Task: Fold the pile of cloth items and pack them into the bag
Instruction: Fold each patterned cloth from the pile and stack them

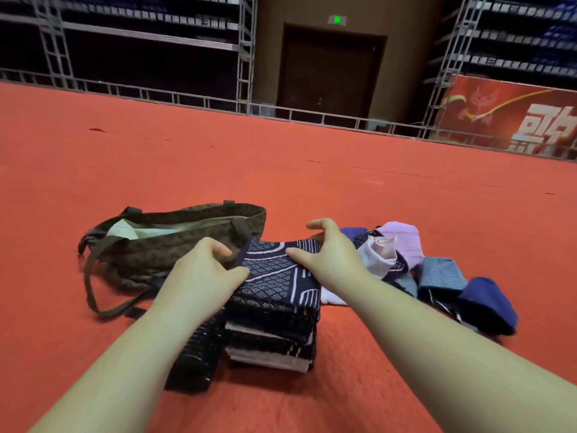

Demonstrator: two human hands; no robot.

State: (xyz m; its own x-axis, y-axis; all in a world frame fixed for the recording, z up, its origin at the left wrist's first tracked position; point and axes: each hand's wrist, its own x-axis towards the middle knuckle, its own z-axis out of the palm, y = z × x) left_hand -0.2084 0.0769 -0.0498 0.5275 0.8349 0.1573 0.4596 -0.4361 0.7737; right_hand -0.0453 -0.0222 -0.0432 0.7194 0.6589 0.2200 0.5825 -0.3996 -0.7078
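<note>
A stack of folded dark navy cloths (274, 326) with white patterns stands on the red carpet in front of me. My left hand (203, 273) grips the left edge of the top cloth (274, 273), thumb on top and fingers curled over the rim. My right hand (327, 254) holds the cloth's far right corner, thumb pressed on its surface. A brown woven bag (175, 245) with long straps lies open on its side just left of the stack, its pale lining showing. A loose pile of unfolded cloths (431, 270), purple, pink, blue and grey, lies to the right.
Red carpet (281, 170) stretches far ahead and to both sides. A low metal railing (218, 103) bounds it at the back, with scaffolding, a dark door and a red banner (515, 120) beyond. A smaller dark folded piece (193, 364) leans against the stack's left.
</note>
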